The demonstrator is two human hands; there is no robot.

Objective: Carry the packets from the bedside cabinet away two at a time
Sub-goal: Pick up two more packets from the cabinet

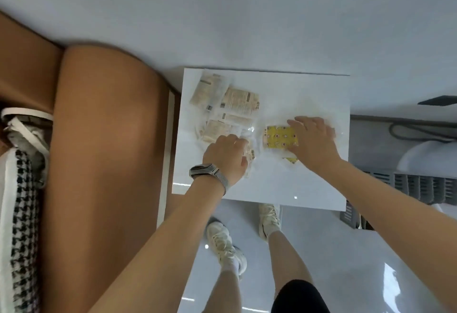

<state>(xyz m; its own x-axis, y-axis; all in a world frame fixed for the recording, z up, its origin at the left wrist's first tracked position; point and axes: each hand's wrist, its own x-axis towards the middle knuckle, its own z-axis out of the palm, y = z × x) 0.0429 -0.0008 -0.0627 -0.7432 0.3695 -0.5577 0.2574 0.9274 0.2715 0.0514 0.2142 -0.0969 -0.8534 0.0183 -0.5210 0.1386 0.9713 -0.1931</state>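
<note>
Several beige packets (238,101) in clear wrap lie on the left half of the white bedside cabinet top (309,95). My left hand (226,154), with a watch on the wrist, has its fingers curled round one beige packet (249,162) near the front. A yellow packet (278,137) lies in the middle of the top. My right hand (314,141) lies over its right part with the fingers spread and fairly straight. A small yellow piece (291,160) shows under my right wrist.
A tan padded headboard (103,152) stands close on the left of the cabinet, with a houndstooth pillow (19,226) beyond it. A grey slatted unit (408,184) and a dark cable (415,129) sit to the right. My feet in white shoes stand on glossy floor (346,263).
</note>
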